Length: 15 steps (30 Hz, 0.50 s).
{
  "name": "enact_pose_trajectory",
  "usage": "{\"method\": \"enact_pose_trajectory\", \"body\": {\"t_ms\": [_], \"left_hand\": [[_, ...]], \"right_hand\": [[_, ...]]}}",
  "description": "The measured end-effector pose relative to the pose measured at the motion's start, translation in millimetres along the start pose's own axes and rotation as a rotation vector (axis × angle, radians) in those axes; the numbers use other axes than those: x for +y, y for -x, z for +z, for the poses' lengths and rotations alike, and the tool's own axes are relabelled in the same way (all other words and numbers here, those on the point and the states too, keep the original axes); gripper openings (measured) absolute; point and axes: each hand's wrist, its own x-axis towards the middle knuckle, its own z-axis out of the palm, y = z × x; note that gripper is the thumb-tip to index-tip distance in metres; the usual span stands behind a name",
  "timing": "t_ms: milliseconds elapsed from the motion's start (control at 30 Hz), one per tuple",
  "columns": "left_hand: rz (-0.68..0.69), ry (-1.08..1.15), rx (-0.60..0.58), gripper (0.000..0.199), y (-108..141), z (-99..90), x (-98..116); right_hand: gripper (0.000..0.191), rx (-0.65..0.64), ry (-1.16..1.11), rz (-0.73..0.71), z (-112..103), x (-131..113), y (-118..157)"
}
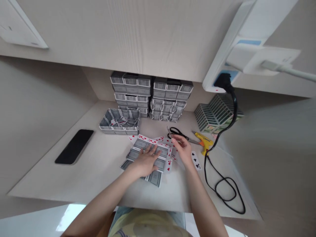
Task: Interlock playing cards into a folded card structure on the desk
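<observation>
My left hand [145, 162] lies flat, fingers spread, on a panel of joined playing cards [133, 154], most of them with their grey patterned backs up. Red-suited faces show along the panel's far and right edges. Just right of it, my right hand [183, 149] is raised a little with its fingers pinched. A thin, pale, slender tool [169, 131] sticks up from those fingertips; its kind is too small to tell. Black-handled scissors [178, 132] lie behind the right hand. A loose six of clubs [196, 160] rests beside the right wrist.
An open box of cards [119, 131] holds small card pieces. Stacked card drawers [170, 95] stand at the back. A yellow glue gun [206, 142] lies right, its black cord [228, 179] looped on the table. A phone [74, 146] lies left; a power strip [222, 65] hangs above.
</observation>
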Motion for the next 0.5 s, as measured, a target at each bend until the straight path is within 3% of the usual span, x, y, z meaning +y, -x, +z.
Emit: {"method": "enact_pose_trajectory", "body": {"t_ms": [200, 333, 500], "left_hand": [[-0.029, -0.018, 0.07, 0.067, -15.8, 2.8, 9.5], [-0.064, 0.008, 0.183, 0.065, -27.3, 3.9, 17.4], [0.091, 0.313, 0.409, 0.036, -34.6, -9.3, 7.7]], "right_hand": [[0.03, 0.026, -0.032, -0.077, -2.3, -1.6, 3.6], [0.031, -0.025, -0.006, -0.161, -1.3, -3.8, 7.8], [0.033, -0.135, 0.082, -0.266, 5.3, -11.1, 17.7]]}}
